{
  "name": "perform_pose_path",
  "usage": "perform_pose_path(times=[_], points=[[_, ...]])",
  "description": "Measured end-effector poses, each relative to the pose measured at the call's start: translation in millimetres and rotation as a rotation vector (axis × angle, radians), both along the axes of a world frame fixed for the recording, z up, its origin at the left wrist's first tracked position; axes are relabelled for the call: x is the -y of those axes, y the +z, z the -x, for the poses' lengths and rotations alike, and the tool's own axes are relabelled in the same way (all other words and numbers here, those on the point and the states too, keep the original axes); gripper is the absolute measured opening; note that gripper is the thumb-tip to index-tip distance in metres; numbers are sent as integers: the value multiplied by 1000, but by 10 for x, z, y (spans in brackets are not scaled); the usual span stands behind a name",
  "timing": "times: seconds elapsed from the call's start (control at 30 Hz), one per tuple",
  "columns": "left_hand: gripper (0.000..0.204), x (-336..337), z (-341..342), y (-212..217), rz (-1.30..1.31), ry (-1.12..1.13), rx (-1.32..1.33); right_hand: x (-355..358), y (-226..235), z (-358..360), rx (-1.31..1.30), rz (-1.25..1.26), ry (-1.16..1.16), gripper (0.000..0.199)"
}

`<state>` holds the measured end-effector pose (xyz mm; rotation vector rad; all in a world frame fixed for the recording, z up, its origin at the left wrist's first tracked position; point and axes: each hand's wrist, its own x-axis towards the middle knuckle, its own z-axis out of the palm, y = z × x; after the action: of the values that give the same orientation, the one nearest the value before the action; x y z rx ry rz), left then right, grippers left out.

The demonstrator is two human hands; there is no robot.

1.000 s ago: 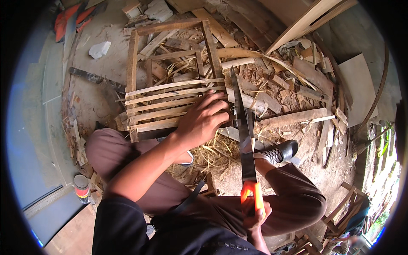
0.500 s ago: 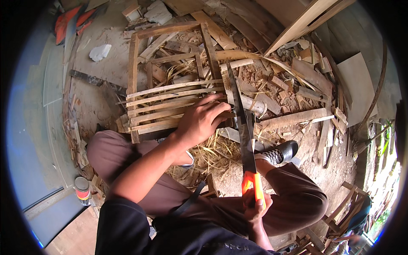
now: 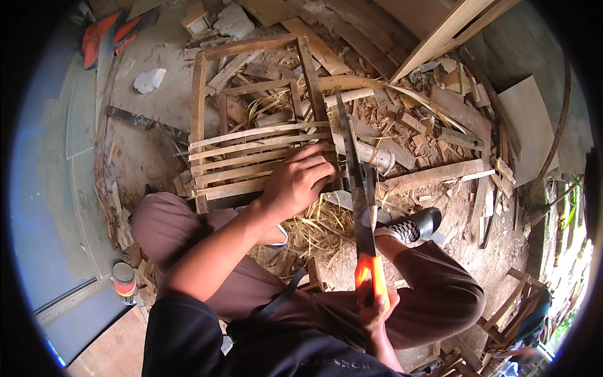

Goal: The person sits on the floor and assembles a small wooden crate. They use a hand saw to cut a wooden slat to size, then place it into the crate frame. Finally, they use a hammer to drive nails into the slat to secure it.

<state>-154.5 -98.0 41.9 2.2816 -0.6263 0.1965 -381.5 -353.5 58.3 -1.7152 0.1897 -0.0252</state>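
Dusty floor [image 3: 166,97], left fingers [image 3: 317,169] over bowed slats [image 3: 242,161], grip unclear, right fingers [image 3: 379,306] clenching saw [image 3: 361,220]

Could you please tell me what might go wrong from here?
The saw in the right hand could slip and nick the left hand, which appears close beside it. The thin slats might crack or shift if the left hand presses hard. The saw also appears near the right shoe, so a slip might catch it.

L fisheye cam on the head, aimed down, p close 2 left hand [image 3: 298,182] & right hand [image 3: 379,305], wide enuf 4 floor [image 3: 173,70]
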Motion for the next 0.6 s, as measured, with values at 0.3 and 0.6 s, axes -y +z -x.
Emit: perform_pose_path(times=[0.3,0.6], points=[[15,-16,-8,-29,8,-36,-1,-147,203,-629,-41,-34,-3,78],[41,18,-1,42,38,49,38,92,203,283,-81,-110,-104,78]])
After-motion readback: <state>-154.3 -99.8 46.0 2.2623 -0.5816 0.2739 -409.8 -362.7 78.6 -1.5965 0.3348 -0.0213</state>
